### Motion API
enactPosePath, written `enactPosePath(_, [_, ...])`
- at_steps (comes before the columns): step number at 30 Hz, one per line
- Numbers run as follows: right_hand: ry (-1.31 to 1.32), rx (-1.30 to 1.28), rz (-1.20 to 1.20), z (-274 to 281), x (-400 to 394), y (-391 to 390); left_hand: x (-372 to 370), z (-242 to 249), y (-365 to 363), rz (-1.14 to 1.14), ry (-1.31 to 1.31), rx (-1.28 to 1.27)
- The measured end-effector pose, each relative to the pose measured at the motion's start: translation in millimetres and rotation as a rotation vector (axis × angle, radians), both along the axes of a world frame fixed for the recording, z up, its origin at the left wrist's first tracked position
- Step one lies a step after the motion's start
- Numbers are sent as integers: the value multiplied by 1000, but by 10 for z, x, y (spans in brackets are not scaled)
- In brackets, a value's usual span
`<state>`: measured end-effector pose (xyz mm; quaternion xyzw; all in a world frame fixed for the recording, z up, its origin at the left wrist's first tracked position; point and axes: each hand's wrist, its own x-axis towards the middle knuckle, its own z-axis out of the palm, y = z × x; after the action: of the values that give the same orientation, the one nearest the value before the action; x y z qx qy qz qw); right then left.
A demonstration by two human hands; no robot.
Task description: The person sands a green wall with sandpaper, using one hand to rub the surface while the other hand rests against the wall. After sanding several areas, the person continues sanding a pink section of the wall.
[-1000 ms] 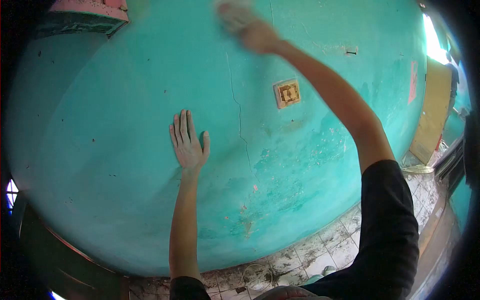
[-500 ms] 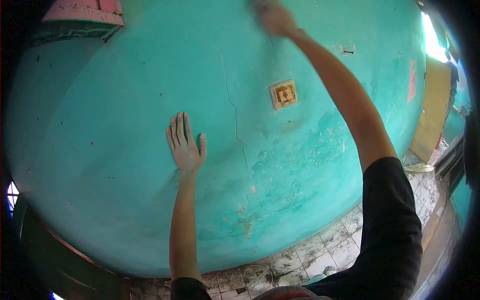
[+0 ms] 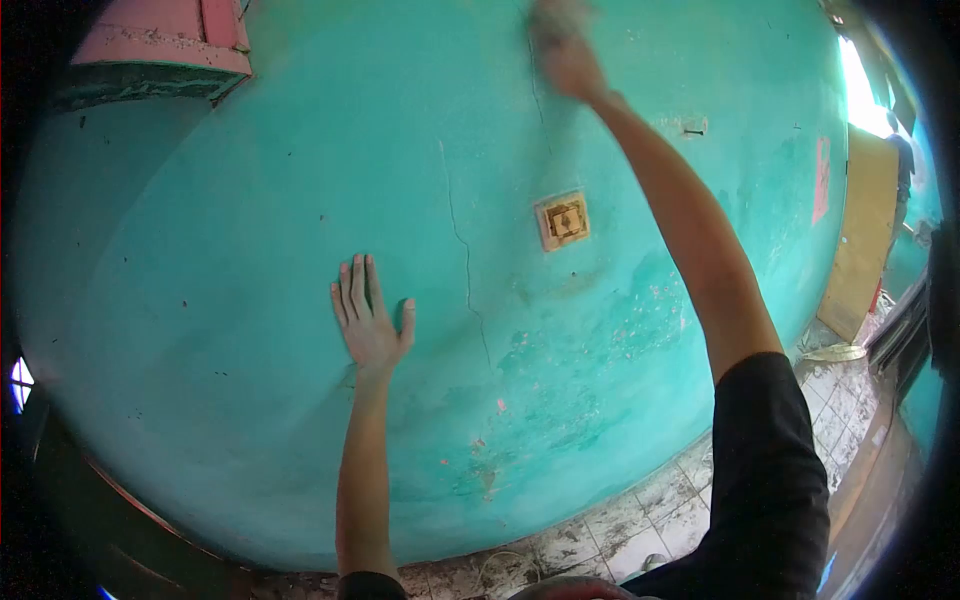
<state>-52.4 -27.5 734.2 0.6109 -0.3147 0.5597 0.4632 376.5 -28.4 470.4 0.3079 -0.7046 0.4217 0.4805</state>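
My left hand (image 3: 368, 318) lies flat on the turquoise wall (image 3: 230, 300), fingers together and pointing up, holding nothing. My right hand (image 3: 568, 52) reaches high up the wall on a straight arm and is blurred. It presses something small and pale (image 3: 553, 14) against the paint near the top of a thin vertical crack (image 3: 466, 270); what the pale thing is cannot be made out. A square yellowed switch plate (image 3: 563, 220) sits on the wall between my two arms.
A pink ledge (image 3: 165, 45) juts out at the upper left. Flaked pink patches (image 3: 500, 405) mark the lower wall. Dirty floor tiles (image 3: 650, 510) run along its base. At the right stand a yellow board (image 3: 858, 230) and a bright opening (image 3: 862, 90).
My right hand has slid to the right along the top of the wall. The view has tilted slightly upward, so my left hand sits lower in frame, still flat on the wall.
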Motion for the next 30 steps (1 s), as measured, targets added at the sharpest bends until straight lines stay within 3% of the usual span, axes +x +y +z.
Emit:
enactPosePath(1, [-382, 25, 168, 135, -208, 21, -35, 10, 34, -10, 9, -6])
enactPosePath(2, [-379, 28, 171, 183, -86, 4, -61, 17, 53, -19, 25, -14])
enactPosePath(4, [-495, 245, -409, 283, 498, -178, -34, -10, 93, -4, 21, 12])
enactPosePath(5, [-341, -97, -583, 227, 1085, -177, -55, 32, 81, -3, 20, 18])
enactPosePath(6, [-177, -77, -169, 136, 1594, -151, -74, 66, 49, -3, 27, 3])
enactPosePath(8, [270, -90, 130, -12, 1927, -176, -10, 13, 19, 28, 3, 10])
enactPosePath(9, [556, -132, 8, -6, 1944, -180, 1, -8, -5, 29, 2, 3])
enactPosePath(10, [553, -138, 2, 184, 1725, -197, 4, -18, -40, 25, -2, 18])
enactPosePath(12, [582, -310, -305, 544, 817, -263, 6, -9, -66, 12, -13, 38])
enactPosePath(13, [200, 63, -161, 563, 443, 98, -22, -16, -36, 12, 1, 43])
enactPosePath(15, [-376, 59, 82, 790, -779, -290, -33, -24, -28, 13, 6, 46])
enactPosePath(16, [-375, 59, 84, 756, -669, -300, -41, -28, -38, 28, 7, 33])
enactPosePath(18, [-602, 146, -768, 591, -141, -267, -52, -19, -46, 42, 14, 20])
enactPosePath(19, [-536, 164, -479, 566, 335, -236, -56, -5, -49, 44, 12, 11])
enactPosePath(21, [-156, 155, -287, 452, 1302, -248, -19, -31, -21, 40, -5, 14])
enactPosePath(22, [16, -229, 45, 405, 1678, -617, -11, -31, -23, 38, 5, 10])
enactPosePath(23, [240, -84, -41, 351, 1976, -550, -22, -21, -40, 35, 11, 2])
enactPosePath(25, [507, -116, 64, 418, 2015, -287, -20, -40, -86, 32, 9, -13])
enactPosePath(26, [496, -116, 57, 546, 1797, -289, -24, -32, -91, 47, 12, -23])
enactPosePath(28, [422, -160, -200, 897, 1212, -364, -63, -4, -60, 53, 15, -6])
enactPosePath(30, [12, -1, -64, 919, 410, -63, -44, -39, -17, 69, 20, 12])
